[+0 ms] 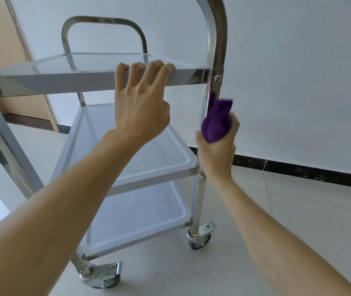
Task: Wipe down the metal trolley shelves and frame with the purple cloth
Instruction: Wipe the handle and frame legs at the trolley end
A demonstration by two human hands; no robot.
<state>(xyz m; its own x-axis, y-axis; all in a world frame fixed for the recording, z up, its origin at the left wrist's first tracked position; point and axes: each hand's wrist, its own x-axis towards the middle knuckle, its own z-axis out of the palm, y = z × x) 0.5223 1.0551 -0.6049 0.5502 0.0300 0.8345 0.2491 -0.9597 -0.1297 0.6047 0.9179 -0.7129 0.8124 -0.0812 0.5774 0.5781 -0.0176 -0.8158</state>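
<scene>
Right now your purple cloth point(216, 119) is bunched up in your right hand point(217, 150), whose fingers are curled round it from below, and the upper end of the cloth is pressed against the upright post point(215, 86) at the near right corner of the trolley, just below the bolt where the top shelf point(85, 81) joins that post. The cloth sits between the top shelf and the middle shelf point(149, 167), closer to the top one, and its edges look a little blurred. Your left hand point(141, 107) is on the near rim of the top shelf, four fingers hooked over the edge and the thumb tucked below against the palm side, so it grips the rim well to the left of the cloth. Below the middle shelf lies the bottom shelf point(136, 223), and both show pale trays with raised edges. The post you are wiping curves over at the top into a handle loop, and a matching handle point(104, 20) stands at the far end of the trolley. Two wheels show on the near side, the right wheel point(200, 240) under the post you are wiping and the left wheel point(102, 276) nearer you, each with a metal brake tab. The trolley stands on a pale tiled floor point(298, 210) beside a white wall point(298, 82) with a dark skirting strip point(298, 169) along its foot.
</scene>
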